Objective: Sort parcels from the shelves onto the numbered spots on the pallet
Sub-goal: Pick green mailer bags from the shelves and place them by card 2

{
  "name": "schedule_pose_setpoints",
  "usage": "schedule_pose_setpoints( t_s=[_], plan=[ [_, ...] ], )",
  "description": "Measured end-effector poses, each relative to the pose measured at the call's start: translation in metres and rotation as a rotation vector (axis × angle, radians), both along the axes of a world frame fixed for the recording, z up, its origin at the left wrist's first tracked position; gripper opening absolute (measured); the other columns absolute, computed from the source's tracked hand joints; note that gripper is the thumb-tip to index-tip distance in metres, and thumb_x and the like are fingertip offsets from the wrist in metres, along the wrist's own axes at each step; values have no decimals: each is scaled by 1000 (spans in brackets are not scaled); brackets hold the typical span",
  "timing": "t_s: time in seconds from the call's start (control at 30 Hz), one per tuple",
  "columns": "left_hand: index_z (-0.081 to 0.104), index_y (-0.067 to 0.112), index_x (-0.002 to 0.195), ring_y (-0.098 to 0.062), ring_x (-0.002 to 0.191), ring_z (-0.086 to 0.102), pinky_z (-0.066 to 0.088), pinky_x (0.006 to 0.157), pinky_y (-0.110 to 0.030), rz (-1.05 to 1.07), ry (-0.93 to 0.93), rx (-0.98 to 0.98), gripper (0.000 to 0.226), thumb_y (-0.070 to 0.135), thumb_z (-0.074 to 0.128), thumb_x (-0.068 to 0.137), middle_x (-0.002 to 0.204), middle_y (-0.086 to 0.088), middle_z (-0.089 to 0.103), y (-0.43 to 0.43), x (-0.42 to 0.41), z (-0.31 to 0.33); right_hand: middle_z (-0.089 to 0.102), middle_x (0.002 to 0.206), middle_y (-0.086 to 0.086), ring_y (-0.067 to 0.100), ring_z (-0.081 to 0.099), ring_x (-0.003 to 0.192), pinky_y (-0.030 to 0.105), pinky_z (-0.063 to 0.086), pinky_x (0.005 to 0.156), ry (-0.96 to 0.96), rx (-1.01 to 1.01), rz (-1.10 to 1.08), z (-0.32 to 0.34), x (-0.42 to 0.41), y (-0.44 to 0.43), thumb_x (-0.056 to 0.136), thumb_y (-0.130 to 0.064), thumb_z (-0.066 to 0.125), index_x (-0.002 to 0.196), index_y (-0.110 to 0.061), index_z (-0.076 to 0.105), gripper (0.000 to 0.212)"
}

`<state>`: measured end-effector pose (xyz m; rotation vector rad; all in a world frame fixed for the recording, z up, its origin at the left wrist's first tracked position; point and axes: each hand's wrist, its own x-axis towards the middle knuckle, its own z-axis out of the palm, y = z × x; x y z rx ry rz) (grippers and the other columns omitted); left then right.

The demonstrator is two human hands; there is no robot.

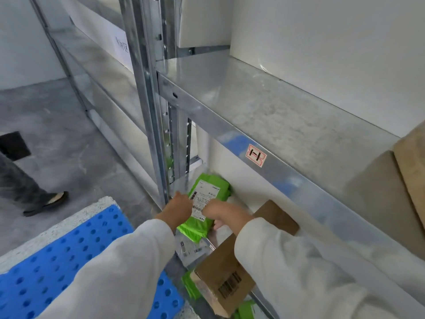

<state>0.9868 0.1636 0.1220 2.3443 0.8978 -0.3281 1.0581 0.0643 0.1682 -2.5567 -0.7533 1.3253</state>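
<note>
The green parcel [208,188] lies on the low shelf [247,204], gripped between my left hand [180,204] and right hand [222,211], so it and the brown box [230,268] under my right wrist have yet to reach the blue pallet [57,256] left of my left arm.

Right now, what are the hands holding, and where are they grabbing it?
Both hands grip the green parcel: the left hand at its left edge, the right hand at its right edge, partly over the white label.
</note>
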Motion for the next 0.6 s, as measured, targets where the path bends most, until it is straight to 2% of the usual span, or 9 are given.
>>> schedule_pose_setpoints(
  t_s=[0.07,0.13,0.2,0.23,0.3,0.33,0.43,0.5,0.6],
  plan=[
    [55,0,118,-19,90,57,40,74,-25,109,-16,-113,30,16,35,102,117,-15,59,0,4,-5,53,135,22,35,55,122,43,48,100,26,13,-72,-3,2,2,98,-8,41,134,2,49,38],
    [59,3,93,-24,83,56,37,67,-27,104,-52,-135,30,24,38,102,94,-11,62,1,5,-8,50,138,21,36,55,122,45,47,101,70,-9,-146,-4,4,4,99,-12,43,137,1,44,40],
    [47,12,65,-23,68,51,37,61,-26,194,-86,-218,40,31,45,100,65,-3,49,2,6,-5,50,136,20,37,57,118,46,48,99,150,-53,-282,-5,3,2,100,-21,45,137,-1,40,43],
    [42,12,61,-20,59,47,36,55,-26,215,-110,-237,44,33,47,99,60,-2,42,3,5,-3,55,129,18,36,58,116,47,49,98,238,-27,-410,-6,3,1,99,-25,48,132,-3,42,41],
    [41,11,59,-15,50,41,34,50,-25,239,-128,-250,46,34,49,99,57,-2,39,6,0,4,63,101,12,32,60,113,48,51,95,408,78,-626,-2,2,-1,96,-25,54,116,-7,49,27],
    [42,11,60,-14,49,40,34,48,-23,259,-144,-263,46,33,49,99,56,-2,39,8,-4,8,62,94,10,31,60,112,47,51,94,438,133,-691,1,1,-3,95,-23,55,111,-9,49,22],
    [46,8,61,-15,49,37,31,49,-26,357,-221,-312,45,33,51,98,59,-4,39,11,-17,13,65,105,9,31,62,109,48,53,91,429,231,-682,0,2,-1,96,-30,50,112,-14,53,24],
    [58,5,72,-18,53,41,32,54,-26,455,-316,-356,41,38,52,97,65,-9,46,6,-26,20,67,113,9,29,63,107,49,50,96,417,354,-676,-7,5,2,93,-35,46,117,-14,58,34],
    [66,7,84,-18,65,50,39,62,-28,555,-432,-400,42,46,52,94,73,-10,55,-9,-44,33,61,124,13,33,58,117,45,47,98,423,471,-749,41,-14,-8,103,-22,40,124,-4,54,31]
  ],
)
